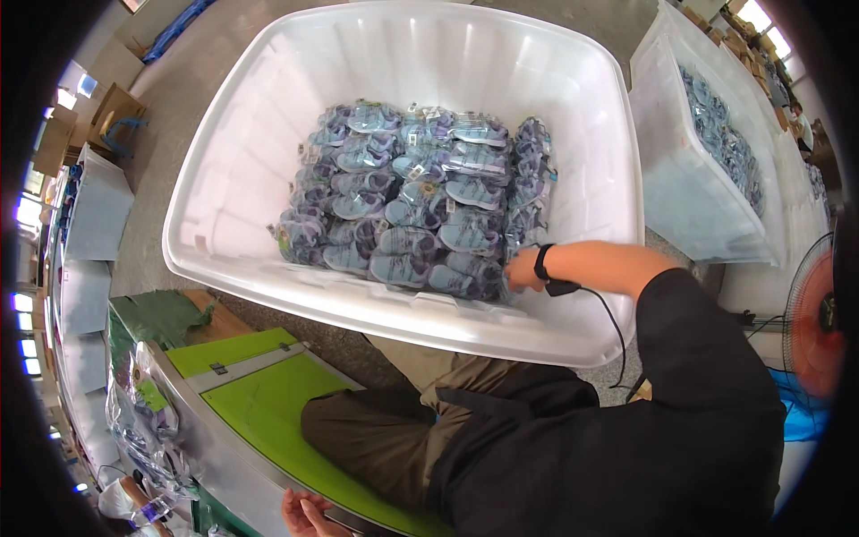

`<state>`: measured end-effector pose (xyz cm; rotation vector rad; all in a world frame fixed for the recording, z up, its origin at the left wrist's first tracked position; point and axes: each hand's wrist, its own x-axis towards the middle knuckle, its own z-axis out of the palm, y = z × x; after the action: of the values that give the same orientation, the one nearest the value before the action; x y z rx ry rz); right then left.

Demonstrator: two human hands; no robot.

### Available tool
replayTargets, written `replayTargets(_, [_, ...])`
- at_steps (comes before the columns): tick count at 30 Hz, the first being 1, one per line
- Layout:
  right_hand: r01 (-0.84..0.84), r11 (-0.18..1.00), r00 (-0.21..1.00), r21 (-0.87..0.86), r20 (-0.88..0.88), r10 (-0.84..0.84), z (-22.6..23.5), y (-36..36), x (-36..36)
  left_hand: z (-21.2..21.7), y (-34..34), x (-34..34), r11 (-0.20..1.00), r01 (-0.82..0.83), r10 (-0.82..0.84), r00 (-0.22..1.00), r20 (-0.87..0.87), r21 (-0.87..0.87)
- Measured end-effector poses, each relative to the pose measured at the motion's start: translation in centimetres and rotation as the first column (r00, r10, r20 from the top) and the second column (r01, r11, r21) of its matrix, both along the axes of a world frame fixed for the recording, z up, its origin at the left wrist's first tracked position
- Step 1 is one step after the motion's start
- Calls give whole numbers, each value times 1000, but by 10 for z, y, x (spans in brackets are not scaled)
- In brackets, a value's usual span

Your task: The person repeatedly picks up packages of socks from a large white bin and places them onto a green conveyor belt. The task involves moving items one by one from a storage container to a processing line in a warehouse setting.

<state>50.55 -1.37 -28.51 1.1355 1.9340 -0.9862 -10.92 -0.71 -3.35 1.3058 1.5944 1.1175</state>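
Rows of grey-blue and lilac sneakers in clear plastic bags (pixel 420 201) fill the floor of a large white plastic bin (pixel 259 116). Down inside the bin, my right hand (pixel 523 270) rests against the near end of the rightmost column of bagged sneakers. Its fingers point down and are partly hidden, so a grip cannot be made out. A black band with a cable hanging from it circles my right wrist. At the lower edge of the view, my left hand (pixel 309 515) is beside the rim of a green-topped bench, fingers loosely bent and apart, holding nothing visible.
The green-topped bench (pixel 268 394) stands at left, with more bagged sneakers (pixel 157 403) along its far-left side. A second white bin (pixel 667 152) of bagged shoes stands at right. A fan with red blades (pixel 814 313) is at the right edge. White bins (pixel 98 210) line the left.
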Motion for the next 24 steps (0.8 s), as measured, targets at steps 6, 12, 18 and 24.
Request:
replayTargets(6, [229, 967, 973, -110, 32, -227, -42, -20, -14, -2, -5, 1, 996, -87, 87, 996, -9, -5])
replayTargets(12, [426, 904, 905, -20, -4, -426, -4, 13, -7, -7, -3, -1, 995, -96, 96, 995, 23, 21])
replayTargets(18, [735, 676, 451, -57, -703, -550, 103, 85, -58, -4, -8, 4, 993, -115, 111, 990, 86, 41])
replayTargets(24, [748, 647, 395, 152, -884, -249, 197, 122, -169, -9, -9, -3, 992, -114, 104, 984, 144, 62])
